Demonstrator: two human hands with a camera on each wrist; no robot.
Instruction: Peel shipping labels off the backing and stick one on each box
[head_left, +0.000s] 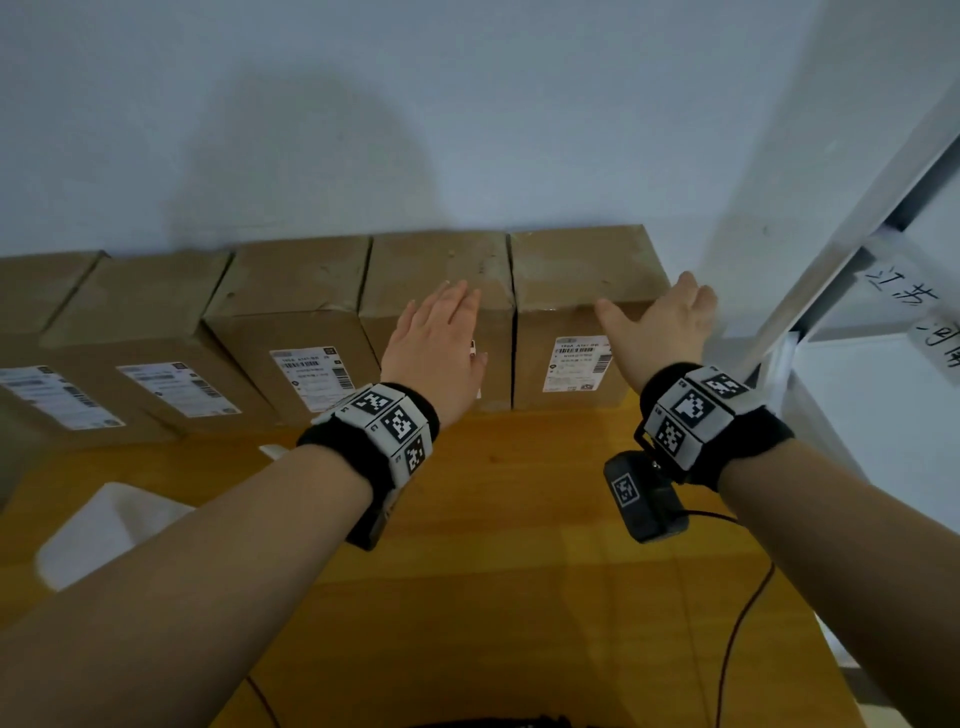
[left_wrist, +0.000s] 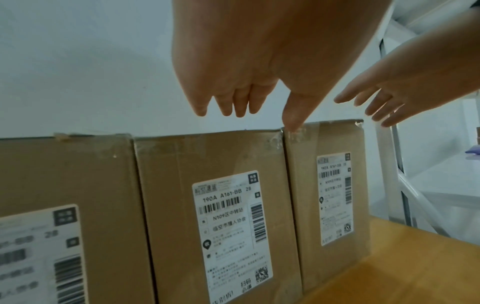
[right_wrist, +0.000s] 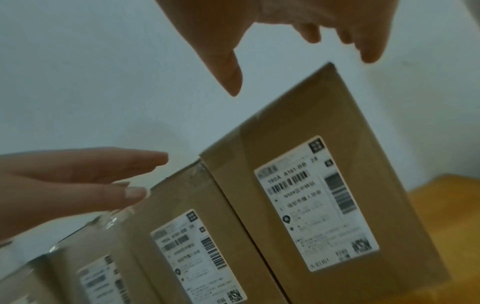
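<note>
Several brown cardboard boxes stand in a row against the wall on the wooden table. Each visible front carries a white shipping label. The rightmost box shows its label; the box beside it has a label that my left hand hides in the head view. My left hand hovers open, fingers straight, over the second box from the right. My right hand is open too, spread above the rightmost box. Neither hand holds anything.
A white metal rack with handwritten paper tags stands at the right, close to my right hand. A white sheet or tray lies at the table's left. A black cable runs across the table near its front edge.
</note>
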